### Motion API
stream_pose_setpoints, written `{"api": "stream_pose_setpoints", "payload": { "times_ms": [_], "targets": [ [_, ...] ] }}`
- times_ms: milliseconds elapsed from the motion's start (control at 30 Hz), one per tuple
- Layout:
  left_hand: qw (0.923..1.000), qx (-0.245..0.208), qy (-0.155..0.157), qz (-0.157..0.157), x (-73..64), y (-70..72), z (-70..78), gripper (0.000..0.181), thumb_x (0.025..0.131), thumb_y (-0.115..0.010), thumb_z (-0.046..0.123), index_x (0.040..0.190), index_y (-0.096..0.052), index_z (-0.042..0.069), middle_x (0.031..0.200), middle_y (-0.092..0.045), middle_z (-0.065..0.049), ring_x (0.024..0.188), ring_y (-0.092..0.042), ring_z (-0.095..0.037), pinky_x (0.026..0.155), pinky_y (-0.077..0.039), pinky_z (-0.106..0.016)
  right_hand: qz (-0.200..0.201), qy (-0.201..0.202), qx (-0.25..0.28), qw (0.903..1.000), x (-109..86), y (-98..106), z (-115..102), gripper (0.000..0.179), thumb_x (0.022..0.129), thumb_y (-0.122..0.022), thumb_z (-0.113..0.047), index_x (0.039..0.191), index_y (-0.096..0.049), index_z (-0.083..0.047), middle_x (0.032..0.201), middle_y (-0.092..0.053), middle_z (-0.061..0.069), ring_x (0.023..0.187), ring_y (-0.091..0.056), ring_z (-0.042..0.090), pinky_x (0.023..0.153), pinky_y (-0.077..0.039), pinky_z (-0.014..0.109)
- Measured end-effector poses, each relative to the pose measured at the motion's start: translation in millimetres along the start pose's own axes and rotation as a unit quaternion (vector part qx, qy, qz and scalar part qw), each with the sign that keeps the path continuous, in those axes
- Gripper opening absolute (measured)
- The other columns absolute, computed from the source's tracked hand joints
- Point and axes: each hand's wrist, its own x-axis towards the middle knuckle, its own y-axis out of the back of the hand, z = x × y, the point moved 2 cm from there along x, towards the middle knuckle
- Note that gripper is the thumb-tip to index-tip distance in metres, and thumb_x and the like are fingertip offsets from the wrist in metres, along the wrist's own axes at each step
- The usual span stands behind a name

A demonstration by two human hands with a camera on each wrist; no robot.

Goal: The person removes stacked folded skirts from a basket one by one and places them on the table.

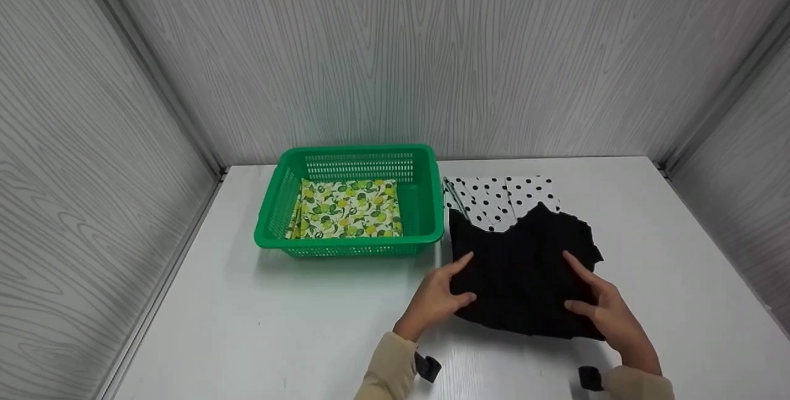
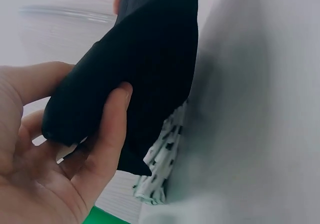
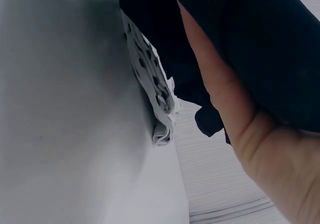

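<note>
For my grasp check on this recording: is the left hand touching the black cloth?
Touching. The left wrist view shows the left hand gripping the black cloth, with digits pressed directly against the fabric and no gap between.

Between your left hand [image 1: 435,298] and your right hand [image 1: 611,313], the cloth [image 1: 524,276] is plain black. Beyond your hands, the folded fabric [image 1: 494,196] is white with black dots. Beyond and left of your left hand, the basket [image 1: 352,242] is green, its print cloth [image 1: 349,208] yellow-and-green fruit on white.

Beige sleeves [image 1: 387,366] (black wrist attachments [image 1: 428,367])
</note>
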Motion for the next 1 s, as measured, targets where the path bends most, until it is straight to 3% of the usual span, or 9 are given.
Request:
{"api": "stream_pose_setpoints", "payload": {
  "times_ms": [100,167,233,333,433,533,667,800,1000],
  "targets": [
    [0.9997,-0.005,0.020,-0.011,-3.7,-0.6,-8.1,0.072,0.087,-0.074,-0.001,0.153,-0.045,0.007,0.101,-0.072,-0.006,0.086,-0.063,-0.009,0.077,-0.049,-0.023,-0.008,-0.025,-0.010,0.9996,-0.4,1,3,0.087,0.085,-0.063,0.015,0.161,-0.026,-0.006,0.166,-0.013,0.020,0.150,-0.010,0.039,0.098,-0.029,0.007],
    [0.9991,-0.008,0.038,-0.016,-5.4,-1.4,-13.3,0.072,0.088,-0.074,-0.001,0.154,-0.045,0.007,0.064,-0.054,0.005,0.056,-0.047,-0.005,0.058,-0.041,-0.020,-0.011,-0.046,-0.022,0.9986,0.2,2,6,0.087,0.085,-0.063,0.014,0.161,-0.025,-0.005,0.166,-0.012,0.020,0.150,-0.009,0.041,0.098,-0.028,0.007],
    [0.9983,-0.012,0.053,-0.020,-6.0,-2.6,-18.3,0.073,0.088,-0.073,-0.003,0.154,-0.044,0.005,0.052,-0.025,0.009,0.042,-0.028,-0.006,0.048,-0.031,-0.020,-0.014,-0.066,-0.035,0.9971,1.0,2,8,0.087,0.085,-0.063,0.013,0.161,-0.024,-0.005,0.166,-0.011,0.022,0.150,-0.007,0.042,0.108,-0.026,0.015],
    [0.9973,-0.007,0.071,-0.019,-5.2,-4.5,-23.9,0.072,0.088,-0.072,-0.004,0.153,-0.044,0.004,0.048,-0.028,0.010,0.038,-0.033,-0.004,0.046,-0.032,-0.019,-0.019,-0.091,-0.049,0.9945,2.6,2,12,0.087,0.085,-0.062,0.013,0.161,-0.023,-0.004,0.165,-0.008,0.027,0.150,-0.005,0.045,0.119,-0.018,0.040],
    [0.9965,0.014,0.080,-0.019,-2.2,-5.7,-28.1,0.071,0.087,-0.072,-0.004,0.153,-0.044,0.001,0.054,-0.044,0.004,0.043,-0.039,-0.007,0.050,-0.036,-0.019,-0.020,-0.106,-0.052,0.9928,5.4,0,17,0.087,0.085,-0.061,0.014,0.160,-0.021,-0.001,0.163,-0.005,0.032,0.149,-0.002,0.049,0.117,-0.010,0.061],
    [0.9953,0.042,0.085,-0.018,2.3,-6.6,-30.6,0.071,0.087,-0.073,-0.003,0.152,-0.045,0.000,0.099,-0.072,-0.011,0.073,-0.060,-0.012,0.066,-0.047,-0.024,-0.018,-0.122,-0.060,0.9906,9.8,-1,24,0.087,0.085,-0.060,0.015,0.160,-0.020,0.000,0.163,-0.003,0.034,0.149,0.000,0.051,0.117,-0.009,0.063],
    [0.9934,0.066,0.094,-0.013,7.9,-8.1,-32.7,0.070,0.087,-0.075,0.000,0.151,-0.047,0.000,0.149,-0.051,-0.016,0.131,-0.052,-0.026,0.099,-0.048,-0.036,-0.015,-0.132,-0.074,0.9883,15.2,-2,31,0.087,0.084,-0.058,0.016,0.160,-0.018,0.001,0.161,-0.003,0.036,0.148,-0.002,0.053,0.117,-0.011,0.063],
    [0.9919,0.073,0.102,-0.018,10.2,-9.0,-34.8,0.069,0.087,-0.076,-0.001,0.150,-0.047,-0.002,0.150,-0.049,-0.019,0.129,-0.052,-0.028,0.101,-0.046,-0.040,-0.018,-0.136,-0.072,0.9879,17.3,-3,35,0.088,0.083,-0.057,0.016,0.160,-0.018,0.002,0.162,-0.004,0.036,0.148,-0.002,0.052,0.116,-0.012,0.063],
    [0.9918,0.061,0.107,-0.033,9.7,-6.0,-33.1,0.068,0.088,-0.075,-0.001,0.150,-0.046,-0.001,0.149,-0.049,-0.020,0.092,-0.059,-0.020,0.084,-0.049,-0.032,-0.001,-0.133,-0.106,0.9854,17.7,2,32,0.082,0.086,-0.062,0.010,0.159,-0.026,0.001,0.160,-0.014,0.037,0.146,-0.014,0.054,0.113,-0.025,0.063]
  ]
}}
